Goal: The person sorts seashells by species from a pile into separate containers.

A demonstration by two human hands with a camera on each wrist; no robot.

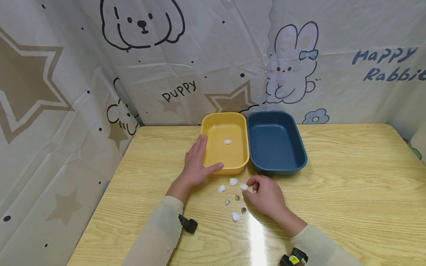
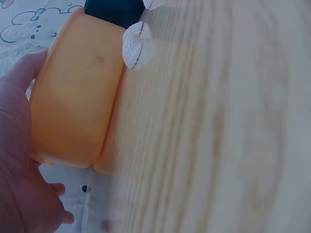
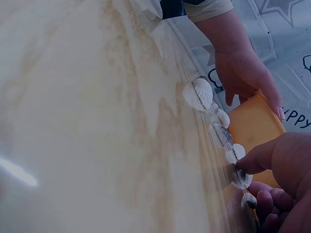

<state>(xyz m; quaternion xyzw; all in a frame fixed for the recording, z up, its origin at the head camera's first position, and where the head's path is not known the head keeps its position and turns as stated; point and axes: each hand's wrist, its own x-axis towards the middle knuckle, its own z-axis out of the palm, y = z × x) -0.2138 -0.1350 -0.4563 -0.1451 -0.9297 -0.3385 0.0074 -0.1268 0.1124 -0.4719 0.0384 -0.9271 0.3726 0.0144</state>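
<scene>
My right hand [image 1: 266, 195] pinches a white seashell [image 1: 244, 187] between thumb and fingers, low over the table in front of two bins. In the right wrist view the thumb and fingertips meet at this shell [image 3: 241, 179]. My left hand [image 1: 195, 164] rests spread at the near left corner of the yellow bin [image 1: 226, 171], fingers along its left side and thumb over the front rim. One white shell [image 1: 227, 142] lies inside that bin. White shells [image 1: 235, 216] and smaller grey-brown shells [image 1: 244, 210] lie scattered between my hands.
A dark blue bin [image 1: 277, 171] stands against the yellow bin's right side, with nothing in it. Both sit at the far edge of the wooden table [image 1: 349, 192], before a printed curtain [image 1: 233, 48]. A bright reflection shows on the near tabletop.
</scene>
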